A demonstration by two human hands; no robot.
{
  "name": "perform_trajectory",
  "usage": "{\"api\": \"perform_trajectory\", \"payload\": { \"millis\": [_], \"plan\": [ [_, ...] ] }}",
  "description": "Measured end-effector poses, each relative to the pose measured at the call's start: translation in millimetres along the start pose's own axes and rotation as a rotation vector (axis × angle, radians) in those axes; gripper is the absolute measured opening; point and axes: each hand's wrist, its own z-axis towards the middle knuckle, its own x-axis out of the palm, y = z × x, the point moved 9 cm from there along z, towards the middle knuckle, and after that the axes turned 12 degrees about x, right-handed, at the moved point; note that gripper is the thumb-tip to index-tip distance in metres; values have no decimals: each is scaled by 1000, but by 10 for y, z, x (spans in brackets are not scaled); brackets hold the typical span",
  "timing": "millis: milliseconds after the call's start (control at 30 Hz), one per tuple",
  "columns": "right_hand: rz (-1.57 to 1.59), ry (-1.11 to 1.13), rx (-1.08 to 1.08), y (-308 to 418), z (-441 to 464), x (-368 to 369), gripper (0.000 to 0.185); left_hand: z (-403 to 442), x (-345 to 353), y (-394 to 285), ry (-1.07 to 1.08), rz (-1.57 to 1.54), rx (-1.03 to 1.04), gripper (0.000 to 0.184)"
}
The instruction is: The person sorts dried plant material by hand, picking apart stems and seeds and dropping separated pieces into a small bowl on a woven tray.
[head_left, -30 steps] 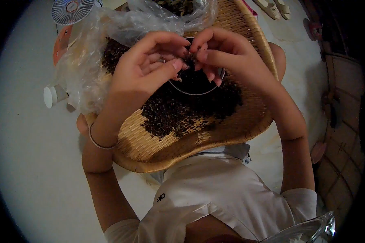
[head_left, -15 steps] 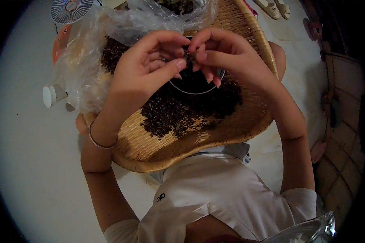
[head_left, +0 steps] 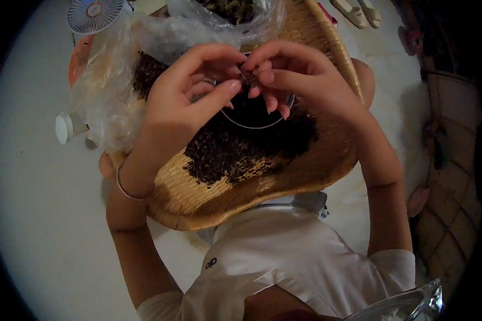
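My left hand (head_left: 190, 91) and my right hand (head_left: 300, 77) meet over a round bowl (head_left: 251, 127) with a thin pale rim, their fingers pinched round a small dark dried sprig (head_left: 247, 79). Dark contents fill what shows of the bowl; my hands cover its far part. The bowl rests in a woven bamboo tray (head_left: 182, 206). Dark dried bits (head_left: 219, 155) lie heaped around the bowl's near side, and another pile (head_left: 146, 75) lies left of my left hand.
A clear plastic bag (head_left: 115, 107) with dried leaves (head_left: 230, 9) spreads over the tray's far left. Beyond are a small fan (head_left: 95, 15), an orange object (head_left: 80, 60) and a white-lidded jar (head_left: 64, 128). Slippers (head_left: 353, 12) lie at the top right.
Both hands stay over the bowl while their fingertips shift slightly around the sprig. The tray and the bowl appear a little lower and tilted slightly in view.
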Motion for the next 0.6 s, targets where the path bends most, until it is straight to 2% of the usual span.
{"api": "perform_trajectory", "payload": {
  "millis": [367,567,600],
  "plan": [
    [46,-17,-23,31,-12,-32,22,14,-69,-53,-30,71,86,21],
    [53,-4,-90,25,8,-14,20,39,-61,-246,-33,313,299,14],
    [53,-6,-120,36,3,-16,19,36,-29,-328,-3,435,383,14]
  ]
}}
